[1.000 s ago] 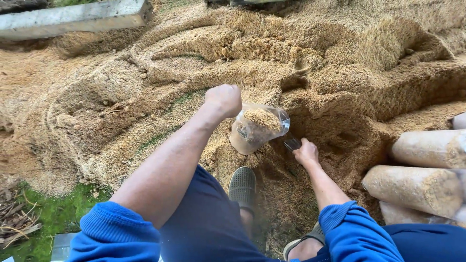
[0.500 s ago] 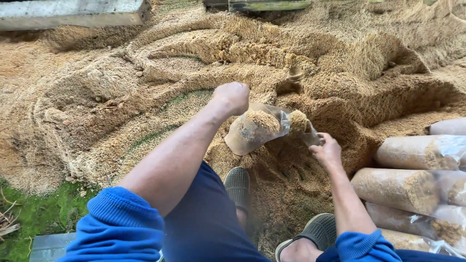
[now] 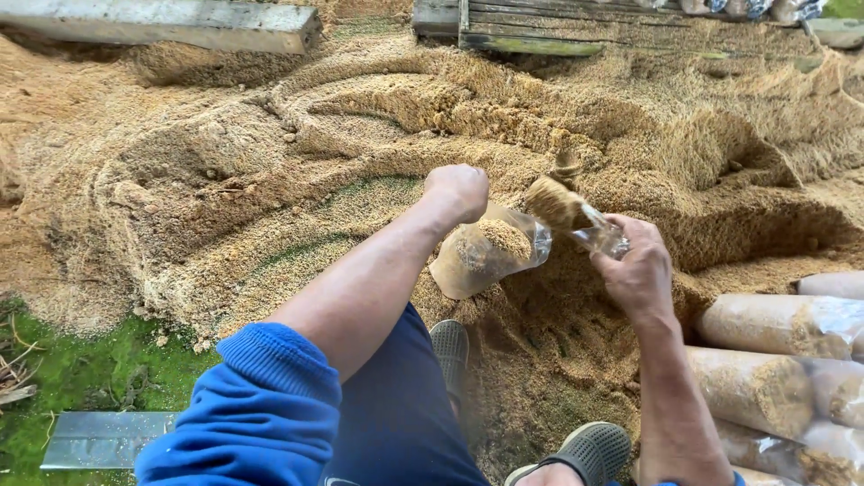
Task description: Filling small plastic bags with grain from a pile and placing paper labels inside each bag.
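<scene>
1. the left hand (image 3: pixel 459 189) is closed into a fist around the top edge of a clear plastic bag (image 3: pixel 486 261), holding its mouth up and open over the sawdust heap (image 3: pixel 270 180)
2. the bag hangs tilted just below that fist, partly filled with tan sawdust, its lower end resting on or just above the heap in front of the person's knees; which of the two cannot be told
3. the right hand (image 3: pixel 639 270) sits just to the right of the bag, fingers wrapped tight around a small clear scoop (image 3: pixel 576 211) heaped with sawdust
4. the scoop is tipped toward the bag's mouth, its loaded end close beside the bag's upper right edge, and a few loose bits hang in the air above it
5. the sawdust heap spreads across most of the view, with curved ridges and a dug-out hollow to the right of the hands
6. filled bags (image 3: pixel 765 360) packed into firm cylinders lie stacked on their sides at the right edge, near the right forearm
7. two dark sandals (image 3: pixel 450 346) show below the hands, one between the arms and one near the bottom edge
8. weathered wooden planks (image 3: pixel 531 27) and a grey beam (image 3: pixel 162 27) lie along the top, beyond the heap
9. mossy ground (image 3: pixel 81 378) and a flat metal strip (image 3: pixel 99 436) fill the lower left corner
</scene>
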